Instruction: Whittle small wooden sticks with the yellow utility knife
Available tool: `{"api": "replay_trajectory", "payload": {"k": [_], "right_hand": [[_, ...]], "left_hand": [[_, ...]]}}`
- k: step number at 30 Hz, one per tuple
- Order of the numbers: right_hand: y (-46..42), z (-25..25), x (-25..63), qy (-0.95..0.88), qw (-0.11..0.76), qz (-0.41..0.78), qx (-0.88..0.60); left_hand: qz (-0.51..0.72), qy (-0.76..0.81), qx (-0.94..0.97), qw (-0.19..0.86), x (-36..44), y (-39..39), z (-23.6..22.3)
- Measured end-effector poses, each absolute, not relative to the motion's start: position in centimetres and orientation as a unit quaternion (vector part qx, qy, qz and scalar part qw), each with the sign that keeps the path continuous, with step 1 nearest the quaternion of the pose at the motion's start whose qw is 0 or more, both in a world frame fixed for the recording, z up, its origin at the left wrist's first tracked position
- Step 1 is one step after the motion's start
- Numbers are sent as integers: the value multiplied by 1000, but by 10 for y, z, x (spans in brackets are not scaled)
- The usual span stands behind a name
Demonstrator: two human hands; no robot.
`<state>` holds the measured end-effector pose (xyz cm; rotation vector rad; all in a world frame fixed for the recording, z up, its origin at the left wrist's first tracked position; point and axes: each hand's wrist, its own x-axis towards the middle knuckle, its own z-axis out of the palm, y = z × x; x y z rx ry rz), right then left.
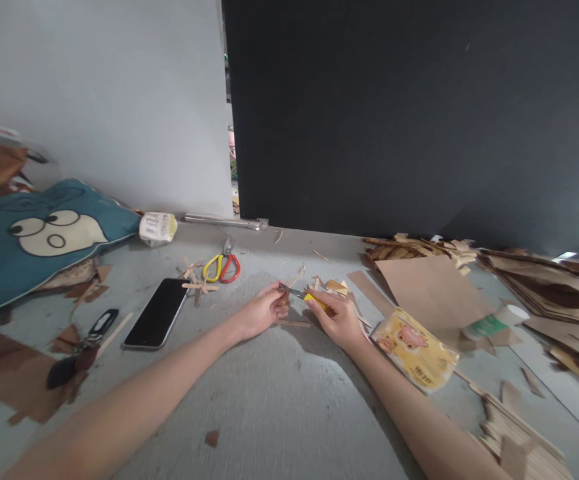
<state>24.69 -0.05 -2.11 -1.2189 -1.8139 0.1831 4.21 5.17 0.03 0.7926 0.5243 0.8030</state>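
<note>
My right hand (338, 319) is closed around a yellow utility knife (313, 299) whose blade points left. My left hand (265, 310) is pinched at the blade's tip, fingers closed on something small I cannot make out, possibly a thin cardboard strip. Both hands rest low over the grey floor (269, 393), with small cardboard strips (294, 323) lying just under and behind them.
A black phone (156, 312) lies left of my hands, with yellow-and-red scissors (222, 267) behind it and keys (82, 350) further left. A yellow packet (414, 347), a paper cup (494, 323) and heaps of brown cardboard (434, 287) fill the right. A blue cushion (34, 240) lies far left. Walls stand behind.
</note>
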Motion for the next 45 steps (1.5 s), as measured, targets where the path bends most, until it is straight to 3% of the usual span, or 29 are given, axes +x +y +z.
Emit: {"api": "replay_trajectory", "payload": {"k": [45], "right_hand": [[2, -22, 249, -721, 472, 115, -494]], "left_hand": [[355, 244, 400, 809, 41, 57, -8]]}}
